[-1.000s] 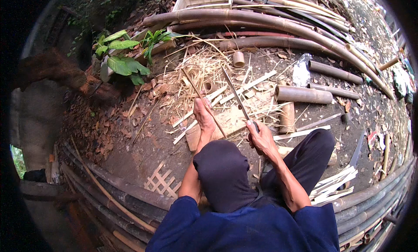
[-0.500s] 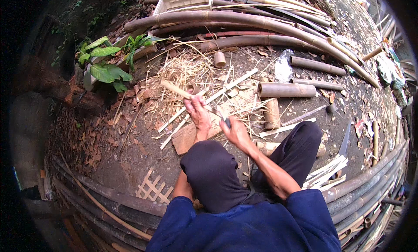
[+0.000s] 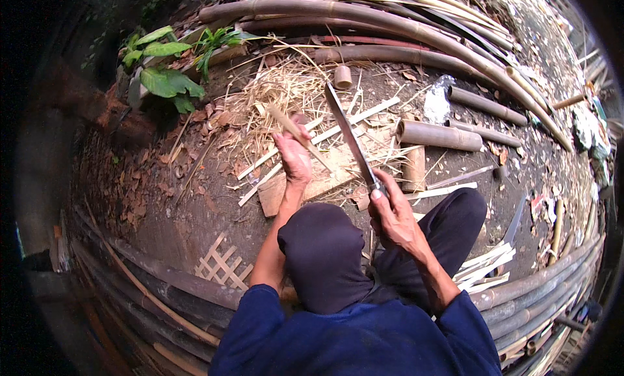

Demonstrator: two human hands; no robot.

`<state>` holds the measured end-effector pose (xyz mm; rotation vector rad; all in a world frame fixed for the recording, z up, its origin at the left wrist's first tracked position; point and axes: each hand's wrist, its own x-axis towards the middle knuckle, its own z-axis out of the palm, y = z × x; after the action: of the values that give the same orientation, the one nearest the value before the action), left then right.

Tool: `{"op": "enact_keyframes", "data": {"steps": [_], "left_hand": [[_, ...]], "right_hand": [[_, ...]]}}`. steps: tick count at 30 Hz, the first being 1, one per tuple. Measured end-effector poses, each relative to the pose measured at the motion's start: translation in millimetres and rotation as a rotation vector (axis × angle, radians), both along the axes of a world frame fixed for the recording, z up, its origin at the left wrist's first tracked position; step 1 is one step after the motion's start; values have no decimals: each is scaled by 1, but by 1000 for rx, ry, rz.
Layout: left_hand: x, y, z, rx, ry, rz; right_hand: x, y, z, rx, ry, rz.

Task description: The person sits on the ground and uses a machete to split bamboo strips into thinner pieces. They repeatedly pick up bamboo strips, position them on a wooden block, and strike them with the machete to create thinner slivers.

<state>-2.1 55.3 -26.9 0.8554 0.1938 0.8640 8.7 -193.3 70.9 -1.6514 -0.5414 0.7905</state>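
My left hand (image 3: 296,160), palm turned up, grips a pale split bamboo strip (image 3: 316,154) that slants past the fingers at both ends. In my right hand (image 3: 395,219) is the dark handle of a long machete (image 3: 348,130). Its blade points up and away, apart from the strip. Below both hands a wooden board (image 3: 276,197) lies on the soil, partly covered by shavings and thin slats. A longer pale slat (image 3: 364,114) lies beyond the left hand.
Bamboo shavings (image 3: 279,83) pile up ahead, near a short bamboo piece (image 3: 342,77). A cut bamboo tube (image 3: 442,137) lies to the right, long poles (image 3: 364,25) behind. A woven lattice (image 3: 224,265) lies at near left, a saw blade (image 3: 515,219) and split strips (image 3: 484,265) at right.
The machete has come away from the bamboo strip; my right hand has moved right and nearer, with the blade now raised. My left hand keeps the strip, now tilted more steeply.
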Motion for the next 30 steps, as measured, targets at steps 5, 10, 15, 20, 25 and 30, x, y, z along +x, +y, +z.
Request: {"op": "enact_keyframes", "data": {"steps": [5, 10, 15, 20, 25, 30], "left_hand": [[2, -24, 3, -31, 57, -49], [-2, -44, -4, -21, -54, -172], [0, -61, -6, 50, 9, -125], [4, -64, -12, 48, 28, -145], [5, -63, -15, 57, 68, -211], [2, -67, -9, 80, 75, -198]], "right_hand": [[6, 11, 53, 94, 39, 18], [-1, 14, 73, 159, 118, 14], [-3, 10, 76, 156, 164, 27], [-5, 11, 77, 177, 176, 26], [-4, 12, 78, 150, 207, 27], [-2, 10, 72, 68, -32, 32]]}}
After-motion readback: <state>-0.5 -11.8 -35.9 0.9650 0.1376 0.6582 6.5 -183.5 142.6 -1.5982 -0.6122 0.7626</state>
